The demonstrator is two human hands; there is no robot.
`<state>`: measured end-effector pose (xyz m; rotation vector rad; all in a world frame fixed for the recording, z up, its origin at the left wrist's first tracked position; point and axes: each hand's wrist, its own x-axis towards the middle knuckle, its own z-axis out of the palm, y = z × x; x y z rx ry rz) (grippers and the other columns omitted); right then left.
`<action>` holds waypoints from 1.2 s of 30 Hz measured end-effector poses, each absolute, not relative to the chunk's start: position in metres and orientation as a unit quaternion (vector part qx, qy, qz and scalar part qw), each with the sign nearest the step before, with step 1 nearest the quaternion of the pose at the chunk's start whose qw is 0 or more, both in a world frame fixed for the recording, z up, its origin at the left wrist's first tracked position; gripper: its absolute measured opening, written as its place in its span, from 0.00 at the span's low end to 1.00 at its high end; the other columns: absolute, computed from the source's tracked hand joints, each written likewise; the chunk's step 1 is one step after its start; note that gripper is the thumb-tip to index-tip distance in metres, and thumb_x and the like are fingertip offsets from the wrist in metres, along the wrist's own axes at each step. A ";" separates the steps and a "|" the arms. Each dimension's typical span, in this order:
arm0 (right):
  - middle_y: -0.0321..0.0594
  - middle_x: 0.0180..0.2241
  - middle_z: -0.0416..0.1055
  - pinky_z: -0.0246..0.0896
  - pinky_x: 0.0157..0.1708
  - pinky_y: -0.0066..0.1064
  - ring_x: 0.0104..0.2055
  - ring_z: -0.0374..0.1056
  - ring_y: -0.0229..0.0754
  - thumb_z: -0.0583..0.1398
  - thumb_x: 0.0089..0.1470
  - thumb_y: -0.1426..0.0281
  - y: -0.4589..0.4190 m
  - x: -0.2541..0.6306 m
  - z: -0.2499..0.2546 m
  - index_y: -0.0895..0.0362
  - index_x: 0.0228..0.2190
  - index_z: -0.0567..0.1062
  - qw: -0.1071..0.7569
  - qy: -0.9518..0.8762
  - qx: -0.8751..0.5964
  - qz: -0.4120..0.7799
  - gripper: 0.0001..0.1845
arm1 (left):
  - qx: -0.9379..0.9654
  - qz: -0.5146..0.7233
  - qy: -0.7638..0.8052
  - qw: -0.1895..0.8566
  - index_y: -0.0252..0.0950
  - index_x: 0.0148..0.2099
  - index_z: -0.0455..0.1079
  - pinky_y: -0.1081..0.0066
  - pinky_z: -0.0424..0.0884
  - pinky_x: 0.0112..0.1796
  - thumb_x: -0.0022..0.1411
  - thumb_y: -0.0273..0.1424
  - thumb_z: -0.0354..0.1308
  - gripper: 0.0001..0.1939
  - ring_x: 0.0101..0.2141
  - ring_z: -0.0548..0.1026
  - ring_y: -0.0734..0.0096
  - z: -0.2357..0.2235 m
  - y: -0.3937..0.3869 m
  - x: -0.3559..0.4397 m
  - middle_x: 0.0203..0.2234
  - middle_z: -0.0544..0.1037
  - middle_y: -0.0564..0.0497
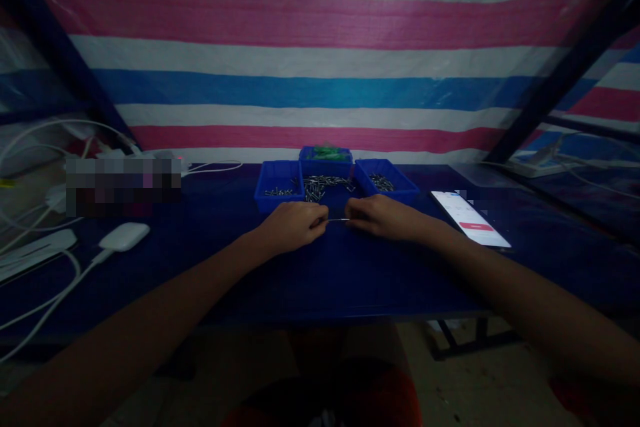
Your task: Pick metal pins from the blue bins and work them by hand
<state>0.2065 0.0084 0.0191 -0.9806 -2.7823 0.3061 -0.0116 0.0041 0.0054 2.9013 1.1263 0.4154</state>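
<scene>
A thin, pale metal rod spans the short gap between my two hands, above the front half of the blue table. My left hand is closed, pinching its left end. At the other end, the fingers of my right hand are curled closed around the rod. Just beyond the hands lies a loose pile of small metal pins or screws; their exact kind is too small to tell. A left blue bin and a right blue bin hold similar small metal pieces.
A back blue bin holds green items. To the right lies a lit phone. White cables and a white charger occupy the left side. Striped sheeting hangs behind the blue table, between dark metal posts.
</scene>
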 end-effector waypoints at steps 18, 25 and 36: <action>0.43 0.36 0.68 0.55 0.34 0.31 0.34 0.64 0.39 0.49 0.57 0.68 0.007 0.206 0.021 0.57 0.41 0.63 0.143 -0.924 -0.346 0.076 0.11 | 0.887 0.170 0.401 0.152 0.35 0.26 0.61 0.74 0.56 0.24 0.61 0.29 0.40 0.14 0.22 0.65 0.77 0.010 0.003 -0.008 0.19 0.69 0.54; 0.40 0.32 0.67 0.56 0.36 0.30 0.34 0.62 0.38 0.53 0.53 0.72 0.003 0.205 0.024 0.58 0.34 0.67 0.136 -0.947 -0.277 0.094 0.06 | 0.876 0.195 0.392 0.205 0.35 0.26 0.59 0.74 0.58 0.25 0.62 0.30 0.38 0.14 0.22 0.65 0.76 0.012 0.005 -0.009 0.17 0.67 0.55; 0.44 0.31 0.69 0.57 0.32 0.33 0.31 0.64 0.41 0.49 0.56 0.68 0.031 0.235 0.037 0.58 0.34 0.70 0.162 -0.869 -0.458 -0.088 0.12 | 0.880 0.100 0.463 0.035 0.37 0.42 0.65 0.71 0.59 0.25 0.63 0.41 0.40 0.17 0.25 0.69 0.70 0.003 0.006 -0.011 0.25 0.73 0.50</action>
